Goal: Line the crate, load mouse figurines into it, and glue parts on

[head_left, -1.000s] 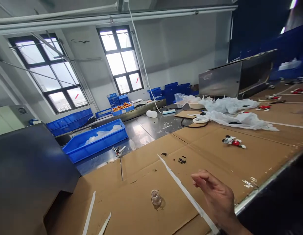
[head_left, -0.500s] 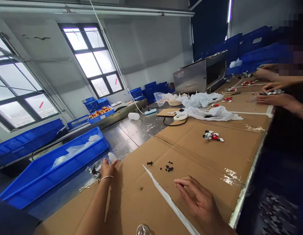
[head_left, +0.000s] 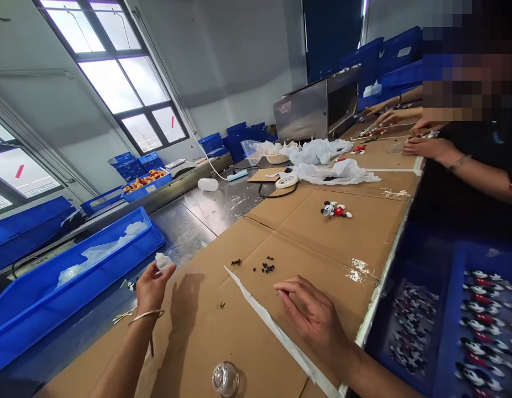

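Observation:
My left hand (head_left: 150, 287) is raised over the left part of the cardboard-covered table (head_left: 322, 232), its fingers closed on a small white plastic piece (head_left: 162, 261). My right hand (head_left: 311, 315) rests on the cardboard beside a long white paper strip (head_left: 272, 326), its fingers curled in a pinch; what they hold, if anything, I cannot make out. Several small dark bits (head_left: 266, 267) lie just beyond my right hand. A small clear glass jar (head_left: 225, 379) stands near the bottom edge between my arms.
A mouse figurine (head_left: 335, 209) lies mid-table. Farther back are a tape roll (head_left: 286, 182), white plastic bags (head_left: 338, 171) and a metal box (head_left: 317, 110). A long blue bin (head_left: 73, 276) sits left. Another person's hands (head_left: 425, 146) work at right. A blue crate of figurines (head_left: 479, 320) is at lower right.
The view swung right and down. My left hand came into view, reached to the cardboard's left edge and lifted a small white piece. My right hand lowered onto the cardboard.

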Demonstrator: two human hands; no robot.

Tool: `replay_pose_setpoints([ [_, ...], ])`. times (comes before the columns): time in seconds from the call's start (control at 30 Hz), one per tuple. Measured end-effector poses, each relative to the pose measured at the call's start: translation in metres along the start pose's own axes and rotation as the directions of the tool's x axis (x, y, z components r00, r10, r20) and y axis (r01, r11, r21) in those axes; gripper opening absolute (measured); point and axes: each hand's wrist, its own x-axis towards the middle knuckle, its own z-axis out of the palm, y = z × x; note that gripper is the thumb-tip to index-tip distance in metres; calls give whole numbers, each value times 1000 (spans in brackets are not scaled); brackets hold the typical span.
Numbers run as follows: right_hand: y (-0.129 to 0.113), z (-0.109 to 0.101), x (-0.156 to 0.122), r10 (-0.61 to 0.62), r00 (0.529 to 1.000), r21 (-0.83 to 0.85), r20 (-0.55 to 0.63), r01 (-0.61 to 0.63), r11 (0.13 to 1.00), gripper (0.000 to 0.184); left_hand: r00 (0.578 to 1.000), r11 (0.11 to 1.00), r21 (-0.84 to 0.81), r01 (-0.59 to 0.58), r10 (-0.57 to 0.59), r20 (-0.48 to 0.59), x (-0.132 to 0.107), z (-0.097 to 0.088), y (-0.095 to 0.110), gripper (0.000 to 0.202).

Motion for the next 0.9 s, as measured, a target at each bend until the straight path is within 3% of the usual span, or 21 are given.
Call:
replay_pose_setpoints([
  [0.1,-2,-1,-1,8,1000,13,-2,-8,1000,14,983,994,88,-63,46,178,-54,-36,16,64],
  [0.17,-3,-2,-3,-3,1000,17,-3,3,1000,13,969,972,187,-145,102,225,-93,-58,25,64],
  [0.27,-4,-3,-5,-19,1000,24,-13,20,1000,12,933,888,340,-309,214,289,-143,-79,39,48],
  [0.37,-3,-4,-6,-37,999,34,-25,38,999,11,854,761,422,-493,333,399,-176,-86,52,33],
  [0.53,-3,-6,-8,-36,999,32,-37,37,999,11,713,499,509,-701,478,513,-199,-88,63,30],
  [0.7,-1,-6,-9,-34,998,24,-47,35,999,11,605,281,549,-787,521,602,-204,-87,75,35],
  [0.9,0,-5,-10,-25,998,13,-49,26,1000,11,490,106,519,-848,531,691,-205,-86,94,37],
])
